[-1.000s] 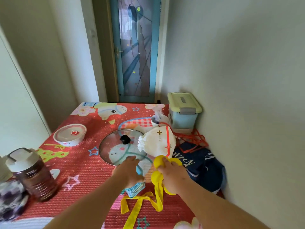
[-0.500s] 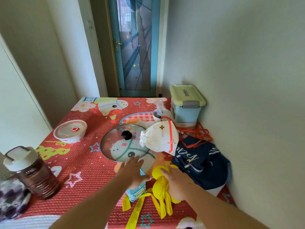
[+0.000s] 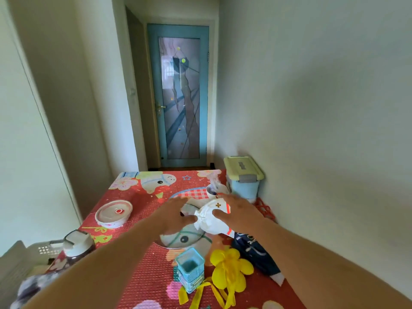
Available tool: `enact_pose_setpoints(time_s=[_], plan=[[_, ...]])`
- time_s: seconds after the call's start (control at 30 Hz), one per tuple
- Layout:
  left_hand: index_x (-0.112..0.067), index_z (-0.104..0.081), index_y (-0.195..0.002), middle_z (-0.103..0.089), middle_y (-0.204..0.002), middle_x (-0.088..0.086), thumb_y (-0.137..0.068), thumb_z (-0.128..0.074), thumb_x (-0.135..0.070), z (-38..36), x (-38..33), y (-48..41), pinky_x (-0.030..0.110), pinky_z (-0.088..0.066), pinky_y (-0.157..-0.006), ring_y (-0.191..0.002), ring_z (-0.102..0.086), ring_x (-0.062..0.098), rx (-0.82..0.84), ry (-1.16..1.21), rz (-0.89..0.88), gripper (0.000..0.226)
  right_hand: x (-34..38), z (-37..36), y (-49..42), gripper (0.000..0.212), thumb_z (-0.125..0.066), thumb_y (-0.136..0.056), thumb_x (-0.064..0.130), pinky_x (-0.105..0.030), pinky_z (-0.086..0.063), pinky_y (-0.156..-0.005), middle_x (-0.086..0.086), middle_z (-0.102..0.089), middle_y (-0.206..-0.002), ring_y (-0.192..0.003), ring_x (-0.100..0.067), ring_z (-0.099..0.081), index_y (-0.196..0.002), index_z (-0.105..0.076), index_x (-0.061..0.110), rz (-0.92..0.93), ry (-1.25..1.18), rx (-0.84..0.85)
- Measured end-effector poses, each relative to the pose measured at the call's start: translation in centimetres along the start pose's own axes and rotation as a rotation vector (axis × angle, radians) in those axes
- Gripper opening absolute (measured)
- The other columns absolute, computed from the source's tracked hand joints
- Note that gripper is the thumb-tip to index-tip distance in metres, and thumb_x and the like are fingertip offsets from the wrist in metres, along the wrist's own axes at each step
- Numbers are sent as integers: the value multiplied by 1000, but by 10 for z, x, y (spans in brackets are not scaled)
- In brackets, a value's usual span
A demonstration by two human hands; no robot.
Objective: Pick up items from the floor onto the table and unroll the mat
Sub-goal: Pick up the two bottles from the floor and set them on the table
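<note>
White crumpled bundle (image 3: 209, 223) sits between the left hand (image 3: 175, 217) and right hand (image 3: 239, 216), both spread-fingered, gripping nothing. It rests on the red mat (image 3: 142, 259), overlapping a glass lid (image 3: 180, 240). A pick-up seems under way; next, both hands must close around it.

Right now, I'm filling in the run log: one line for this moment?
step: reach for white bag | left hand: open, at its crumpled end | right hand: open, over bag | yellow bow: on mat
</note>
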State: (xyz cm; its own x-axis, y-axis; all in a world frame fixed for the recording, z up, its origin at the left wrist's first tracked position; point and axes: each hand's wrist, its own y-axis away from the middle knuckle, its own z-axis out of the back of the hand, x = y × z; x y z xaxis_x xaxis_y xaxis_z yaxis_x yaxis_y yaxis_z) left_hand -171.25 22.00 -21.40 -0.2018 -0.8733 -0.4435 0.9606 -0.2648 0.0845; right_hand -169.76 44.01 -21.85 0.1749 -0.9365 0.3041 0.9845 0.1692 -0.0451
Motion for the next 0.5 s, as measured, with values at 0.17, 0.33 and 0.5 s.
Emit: enact_pose_setpoints(time_s=[0.17, 0.33, 0.5], plan=[[-32, -36, -134, -37, -146, -2, -83, -54, -53, 61, -19, 55, 40, -28, -107, -130, -37, 21, -89, -24, -73, 58, 45, 53, 28, 71, -30, -85, 70, -41, -33, -106, -2, -37, -147, -132, -23, -36, -140, -30, 25, 45, -10, -83], [-28, -23, -142, -15, -155, -1, -80, -55, -56, 100, -24, 126, 44, -15, -116, -142, -14, 22, -202, -32, -31, 75, 89, 89, 65, 77, -37, -84, 69, -44, -24, -113, -3, -20, -156, -142, -25, -21, -147, -21, 27, 139, -36, -151], [-26, -19, -144, -12, -156, 0, -80, -51, -59, 112, -19, 208, 45, -11, -117, -143, -9, 21, -309, -49, 81, 78, 134, 98, 99, 79, -43, -83, 68, -44, -24, -111, -2, -21, -156, -142, -25, -22, -147, -20, 27, 309, -39, -177]])
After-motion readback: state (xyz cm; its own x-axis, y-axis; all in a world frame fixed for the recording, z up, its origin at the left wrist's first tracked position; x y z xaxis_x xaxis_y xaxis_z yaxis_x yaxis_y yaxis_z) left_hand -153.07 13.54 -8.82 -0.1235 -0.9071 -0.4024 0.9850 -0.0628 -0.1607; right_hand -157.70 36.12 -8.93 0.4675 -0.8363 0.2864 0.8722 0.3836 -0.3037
